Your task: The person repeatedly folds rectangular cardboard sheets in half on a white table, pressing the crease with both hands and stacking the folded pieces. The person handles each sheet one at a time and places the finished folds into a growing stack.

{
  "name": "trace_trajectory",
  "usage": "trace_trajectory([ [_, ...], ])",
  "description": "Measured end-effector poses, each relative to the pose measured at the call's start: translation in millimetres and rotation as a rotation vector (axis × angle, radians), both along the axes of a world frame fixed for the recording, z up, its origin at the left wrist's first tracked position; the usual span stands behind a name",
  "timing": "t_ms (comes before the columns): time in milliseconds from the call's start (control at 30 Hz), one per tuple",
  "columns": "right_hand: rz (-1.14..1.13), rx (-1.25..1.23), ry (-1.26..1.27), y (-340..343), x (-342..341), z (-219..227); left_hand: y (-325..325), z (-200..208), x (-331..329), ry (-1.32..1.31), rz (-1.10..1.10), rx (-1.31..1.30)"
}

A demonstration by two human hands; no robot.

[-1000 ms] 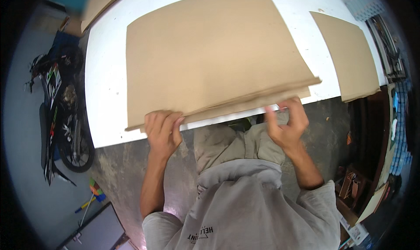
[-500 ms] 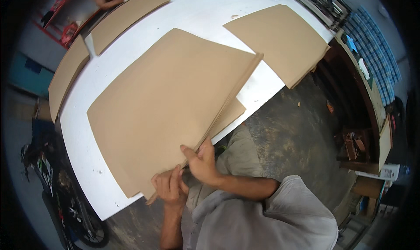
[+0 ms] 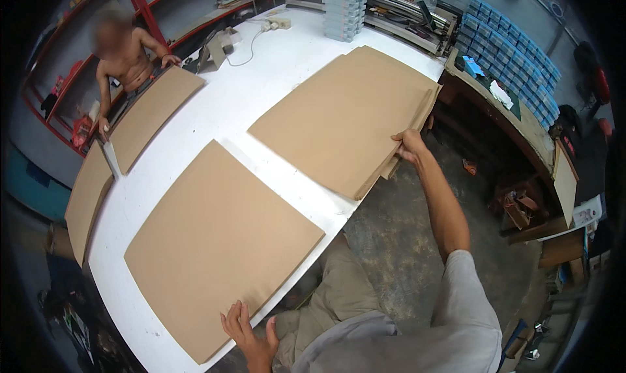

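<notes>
A large brown paperboard sheet (image 3: 222,252) lies flat on the white table at the near left, perhaps on top of others. My left hand (image 3: 248,334) is at its near edge, fingers spread, the fingertips resting on the board. Farther right, my right hand (image 3: 411,145) reaches out to a stack of brown paperboard sheets (image 3: 345,119). Its fingers are closed on the near edge of the stack, thumb on top. Several layers show along that edge, slightly uneven and overhanging the table. How many sheets the hand pinches is hidden.
Across the white table (image 3: 274,66), a person (image 3: 134,66) handles another brown board (image 3: 156,115). A further board (image 3: 88,197) lies at the left edge. Stacked pale blue boxes (image 3: 343,11) stand at the back. A brown side desk (image 3: 541,151) with blue boxes is at right.
My right hand has left the near sheet's edge and moved to the right-hand stack. My left hand has opened. The near sheet now lies flat, and the view has tilted up.
</notes>
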State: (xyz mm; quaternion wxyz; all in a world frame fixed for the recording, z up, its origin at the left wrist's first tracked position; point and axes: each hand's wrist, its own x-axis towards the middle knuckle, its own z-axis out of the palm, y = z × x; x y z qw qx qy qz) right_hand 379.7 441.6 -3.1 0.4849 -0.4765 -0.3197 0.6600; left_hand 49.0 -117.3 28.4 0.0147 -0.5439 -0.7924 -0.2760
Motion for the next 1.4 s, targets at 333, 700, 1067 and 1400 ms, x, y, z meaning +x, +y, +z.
trace_trajectory([
  [333,-0.053,0.053,-0.995,87,76,4,16,-6,4,-0.027,0.056,0.014],
  [700,-0.18,0.182,-1.615,124,81,-35,-26,-2,-16,0.032,0.193,0.03],
  [1067,1.018,1.612,-0.593,-296,-171,23,-27,-9,-35,0.103,0.052,-0.053],
  [1400,0.938,1.554,-0.63,-317,-202,14,-22,-14,-47,0.104,0.035,0.03],
])
